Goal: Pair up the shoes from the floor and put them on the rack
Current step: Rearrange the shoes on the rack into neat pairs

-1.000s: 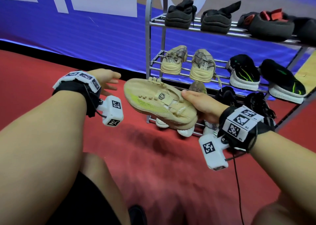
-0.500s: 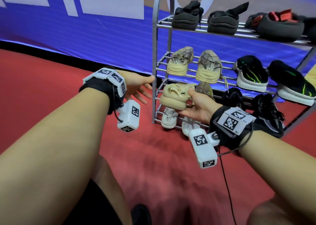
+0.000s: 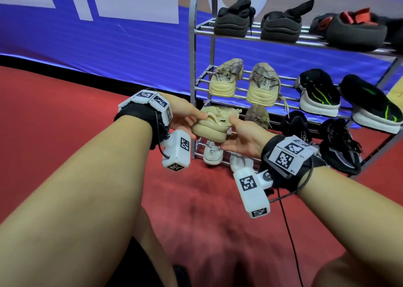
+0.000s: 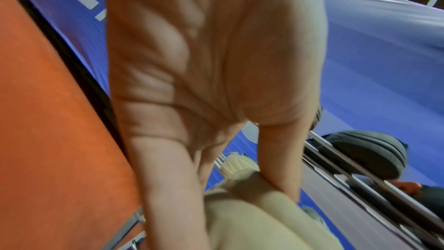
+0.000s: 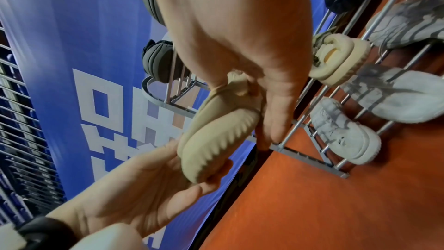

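Note:
A tan knit shoe (image 3: 209, 131) hangs heel-towards-me at the left end of the rack's (image 3: 192, 72) third shelf. Both hands hold it. My left hand (image 3: 194, 120) grips its left side, thumb on top and fingers beneath, as the right wrist view shows at the ribbed sole (image 5: 211, 140). My right hand (image 3: 231, 132) holds the right side, thumb in the collar and fingers under the sole. In the left wrist view my thumb presses into the tan shoe (image 4: 259, 221). A tan-grey shoe (image 3: 257, 116) sits on that shelf just to the right.
Dark shoes (image 3: 233, 20) fill the top shelf. A beige pair (image 3: 224, 82) and a black-green pair (image 3: 319, 93) sit on the second. Black shoes (image 3: 340, 147) lie lower right, white shoes (image 3: 212, 154) on the bottom shelf. Red floor (image 3: 207, 210) lies in front, a blue banner (image 3: 109, 46) behind.
The tan shoe has turned from sideways to heel-first and moved in to the rack's third shelf. My left hand, free before, now holds it too.

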